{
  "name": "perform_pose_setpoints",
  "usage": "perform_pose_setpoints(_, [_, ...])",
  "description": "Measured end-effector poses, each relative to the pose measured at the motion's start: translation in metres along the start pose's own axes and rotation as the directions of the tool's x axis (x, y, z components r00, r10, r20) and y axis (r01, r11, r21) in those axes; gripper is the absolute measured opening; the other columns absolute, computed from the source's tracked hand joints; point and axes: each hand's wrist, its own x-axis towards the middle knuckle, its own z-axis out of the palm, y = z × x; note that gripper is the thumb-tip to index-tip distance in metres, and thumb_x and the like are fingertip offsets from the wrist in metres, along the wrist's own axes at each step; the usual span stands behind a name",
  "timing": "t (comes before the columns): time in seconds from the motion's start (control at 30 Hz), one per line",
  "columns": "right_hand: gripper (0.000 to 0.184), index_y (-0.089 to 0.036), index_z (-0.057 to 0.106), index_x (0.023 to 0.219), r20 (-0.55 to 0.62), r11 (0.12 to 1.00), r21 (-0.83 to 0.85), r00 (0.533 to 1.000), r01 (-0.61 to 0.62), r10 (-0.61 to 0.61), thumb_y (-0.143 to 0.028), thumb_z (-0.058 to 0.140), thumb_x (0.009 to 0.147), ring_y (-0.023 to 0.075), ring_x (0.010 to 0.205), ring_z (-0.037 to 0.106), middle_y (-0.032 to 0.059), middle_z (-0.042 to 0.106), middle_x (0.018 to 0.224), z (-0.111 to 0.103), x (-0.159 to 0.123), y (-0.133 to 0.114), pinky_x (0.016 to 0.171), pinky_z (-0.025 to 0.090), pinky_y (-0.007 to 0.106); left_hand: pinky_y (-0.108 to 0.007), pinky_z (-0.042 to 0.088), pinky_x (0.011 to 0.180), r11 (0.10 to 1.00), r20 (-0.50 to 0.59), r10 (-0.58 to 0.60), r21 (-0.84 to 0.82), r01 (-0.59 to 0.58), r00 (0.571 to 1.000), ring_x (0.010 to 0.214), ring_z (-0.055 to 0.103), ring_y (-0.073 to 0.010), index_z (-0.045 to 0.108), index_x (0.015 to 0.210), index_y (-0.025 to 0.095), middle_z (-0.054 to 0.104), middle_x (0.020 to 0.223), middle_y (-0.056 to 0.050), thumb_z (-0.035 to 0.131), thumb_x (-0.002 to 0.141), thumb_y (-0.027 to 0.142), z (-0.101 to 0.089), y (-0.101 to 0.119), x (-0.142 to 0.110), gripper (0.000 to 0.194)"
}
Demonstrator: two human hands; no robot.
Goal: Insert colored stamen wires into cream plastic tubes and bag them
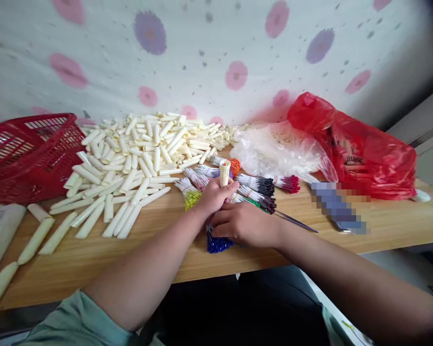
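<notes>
My left hand (216,197) is closed around a cream hollow tube (224,174), held upright with its open end up. Close against it, my right hand (243,222) has its fingers curled; what they pinch, if anything, is hidden. A bundle of thin white strands with blue ends (218,244) lies just under my right hand. Around both hands are more such bundles: yellow-ended (190,196), orange-ended (234,166), black-ended (261,185) and dark red-ended (287,183). A thin pointed metal tool (298,222) lies right of my right hand.
A large pile of cream tubes (144,144) covers the table's (144,259) back left, beside a red basket (29,158). At the right are a clear plastic bag (274,149), a red plastic bag (375,154) and a partly blurred dark flat object (337,206). A patterned covering (202,43) hangs behind.
</notes>
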Motion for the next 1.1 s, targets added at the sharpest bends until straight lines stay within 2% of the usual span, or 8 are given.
perform_pose_setpoints(0.17, [0.021,-0.019,0.064,0.087,0.001,0.986,-0.162,0.999,0.035,-0.035,-0.019,0.044,0.094,0.0175,0.092,0.055,0.0032,0.065,0.097,0.006,0.003,-0.001,0.076,0.042,0.028,-0.019,0.029,0.043,0.999,0.023,-0.015,-0.045,0.016,1.000,0.040,0.038,-0.0053,0.047,0.062,0.017,0.040,0.042,0.008,0.070,0.071,0.040,-0.002,0.000,0.000,0.033])
perform_pose_setpoints(0.3, [0.021,-0.018,0.064,0.097,0.014,0.981,-0.175,0.997,0.078,-0.076,-0.018,0.043,0.094,0.0166,0.093,0.055,0.0036,0.066,0.103,0.005,0.006,0.000,0.077,0.041,0.029,-0.019,0.032,0.045,0.997,0.029,-0.033,-0.075,0.036,0.999,0.041,0.041,-0.0053,0.047,0.063,0.017,0.042,0.043,0.008,0.070,0.072,0.036,-0.003,0.001,-0.001,0.031])
perform_pose_setpoints(0.4, [0.021,-0.018,0.065,0.093,0.034,0.981,-0.146,0.992,0.125,-0.122,-0.019,0.044,0.094,0.0156,0.094,0.055,0.0030,0.066,0.103,0.002,0.010,0.004,0.078,0.040,0.028,-0.017,0.032,0.044,0.993,0.019,-0.047,-0.106,0.048,0.999,0.041,0.040,-0.0045,0.047,0.064,0.016,0.043,0.043,0.008,0.072,0.070,0.036,-0.003,0.003,-0.001,0.032])
perform_pose_setpoints(0.57, [0.022,-0.018,0.062,0.088,0.068,0.950,-0.240,0.980,0.200,-0.189,-0.017,0.041,0.094,0.0164,0.086,0.054,0.0022,0.066,0.098,0.007,0.017,0.009,0.073,0.039,0.030,-0.016,0.031,0.043,0.986,0.012,-0.066,-0.153,0.068,0.998,0.040,0.040,-0.0039,0.046,0.063,0.016,0.043,0.043,0.008,0.073,0.068,0.036,-0.003,0.007,0.000,0.033])
perform_pose_setpoints(0.83, [0.019,-0.016,0.060,0.088,0.038,0.887,-0.380,0.962,0.264,-0.270,-0.014,0.041,0.092,0.0169,0.078,0.055,0.0036,0.062,0.087,0.014,0.020,0.009,0.062,0.037,0.031,-0.017,0.032,0.042,0.983,0.025,-0.086,-0.159,0.089,0.996,0.039,0.041,-0.0048,0.049,0.064,0.016,0.043,0.042,0.007,0.072,0.070,0.036,-0.005,0.005,0.001,0.030])
perform_pose_setpoints(0.97, [0.022,-0.017,0.060,0.081,-0.048,0.882,-0.389,0.950,0.267,-0.309,-0.014,0.042,0.092,0.0163,0.074,0.055,0.0028,0.062,0.082,0.011,0.019,0.006,0.059,0.038,0.030,-0.017,0.034,0.043,0.985,0.020,-0.072,-0.153,0.075,0.997,0.039,0.041,-0.0049,0.048,0.065,0.017,0.043,0.043,0.008,0.071,0.071,0.033,-0.005,0.003,0.000,0.029])
perform_pose_setpoints(1.1, [0.020,-0.015,0.060,0.085,-0.216,0.937,-0.268,0.934,0.224,-0.285,-0.016,0.041,0.093,0.0146,0.071,0.056,0.0046,0.065,0.086,0.000,0.010,-0.017,0.059,0.043,0.028,-0.018,0.031,0.040,0.986,-0.003,-0.037,-0.160,0.037,0.999,0.036,0.035,-0.0049,0.047,0.066,0.018,0.039,0.041,0.009,0.069,0.073,0.034,-0.002,0.000,-0.001,0.028])
